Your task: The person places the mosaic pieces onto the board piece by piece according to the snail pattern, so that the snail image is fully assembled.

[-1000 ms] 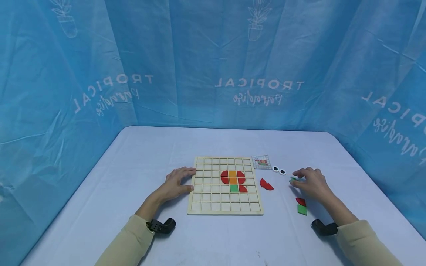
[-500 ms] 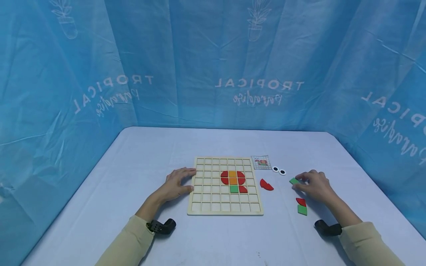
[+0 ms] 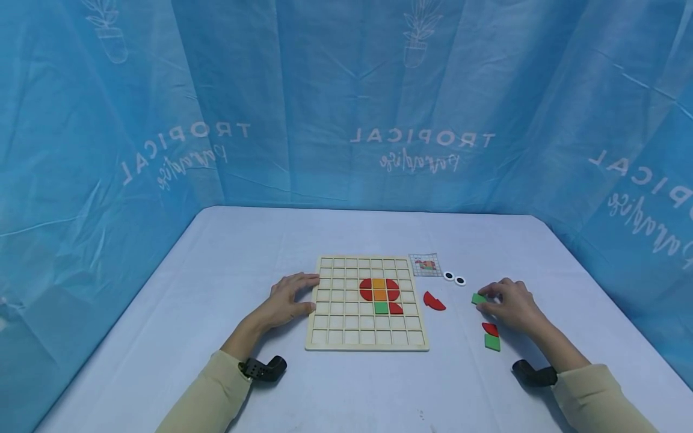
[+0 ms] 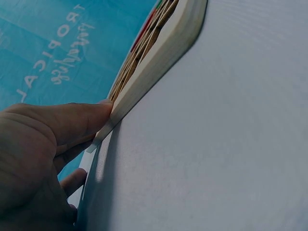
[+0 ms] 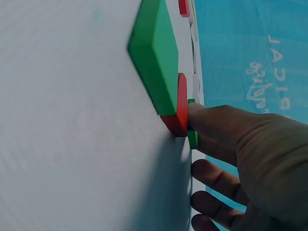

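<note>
My left hand (image 3: 288, 297) rests against the left edge of a pale wooden grid board (image 3: 335, 340). In the left wrist view, the thumb (image 4: 86, 120) touches the board's side. To the board's right, my right hand (image 3: 509, 304) pinches a green square tile (image 3: 478, 298) between thumb and fingers, at or just above the table. That tile (image 5: 193, 139) is mostly hidden behind the thumb in the right wrist view. On the board sit red quarter-round pieces (image 3: 366, 289), orange squares (image 3: 379, 289), a green square (image 3: 381, 308) and one red piece (image 3: 396, 308) beside it.
Near the right forearm lie a red piece (image 3: 490, 329) and a green square (image 3: 492, 342), touching. Overlapping red pieces (image 3: 434, 301) lie right of the board. Two eye discs (image 3: 454, 278) are beside a picture card (image 3: 426, 264). Blue cloth (image 3: 346, 168) surrounds the white table.
My right hand has shifted slightly to the right. The green tile in its fingers has turned and shows more of its face. My left hand has stayed in place.
</note>
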Available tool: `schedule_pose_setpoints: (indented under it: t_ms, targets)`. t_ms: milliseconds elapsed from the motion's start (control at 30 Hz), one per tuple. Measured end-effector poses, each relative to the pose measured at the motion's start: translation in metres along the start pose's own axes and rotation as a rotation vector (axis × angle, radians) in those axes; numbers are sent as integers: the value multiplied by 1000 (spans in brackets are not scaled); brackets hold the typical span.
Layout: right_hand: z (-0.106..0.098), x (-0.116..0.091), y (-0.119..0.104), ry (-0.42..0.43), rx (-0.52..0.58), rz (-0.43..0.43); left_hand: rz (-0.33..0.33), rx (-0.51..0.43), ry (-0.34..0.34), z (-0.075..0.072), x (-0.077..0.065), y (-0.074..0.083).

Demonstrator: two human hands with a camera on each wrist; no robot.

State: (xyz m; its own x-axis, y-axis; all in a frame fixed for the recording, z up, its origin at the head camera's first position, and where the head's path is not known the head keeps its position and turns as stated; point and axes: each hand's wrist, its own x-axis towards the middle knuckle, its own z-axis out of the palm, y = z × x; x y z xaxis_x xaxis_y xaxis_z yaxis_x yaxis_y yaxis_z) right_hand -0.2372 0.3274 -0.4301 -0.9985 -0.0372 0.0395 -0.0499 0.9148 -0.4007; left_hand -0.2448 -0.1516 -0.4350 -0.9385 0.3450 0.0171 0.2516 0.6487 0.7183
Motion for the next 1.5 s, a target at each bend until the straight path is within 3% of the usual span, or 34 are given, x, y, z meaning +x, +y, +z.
schedule_pose_setpoints:
  t_ms: [300,667,1167,1500]
  targets:
    - [-2,1,-11,-2,36,-15,1,3,3,0,0,0]
    - [4,4,-70,-15,80,-94,2,1,3,1,-1,1]
    - [46,6,-151,-57,159,-287,6,5,0,0,0,0]
    - [70,10,-180,-38,120,-403,22,4,2,-2,0,1]
